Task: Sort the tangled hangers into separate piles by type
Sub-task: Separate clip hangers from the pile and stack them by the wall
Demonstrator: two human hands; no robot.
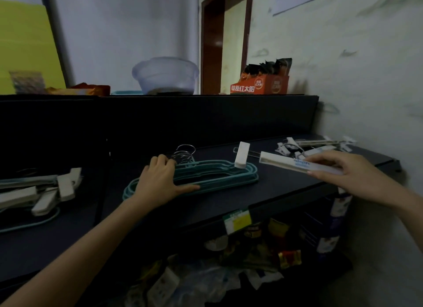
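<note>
A stack of teal hangers (219,176) with metal hooks lies on the dark shelf (270,199) in the middle. My left hand (160,180) rests on the stack's left part, fingers curled near the hooks, thumb flat along a lower bar. My right hand (350,171) pinches a white clip hanger (295,163) held just above the shelf; its second white clip (240,154) sticks up over the teal stack's right end. A pile of white clip hangers (313,146) lies at the far right. Another tangle of white clip and teal hangers (39,192) lies at the left.
A raised ledge behind the shelf carries a clear plastic bowl (166,75) and an orange carton of packets (261,83). The white wall (366,77) closes the right side. Below the shelf lie several packaged goods (251,249) and a price label (237,220).
</note>
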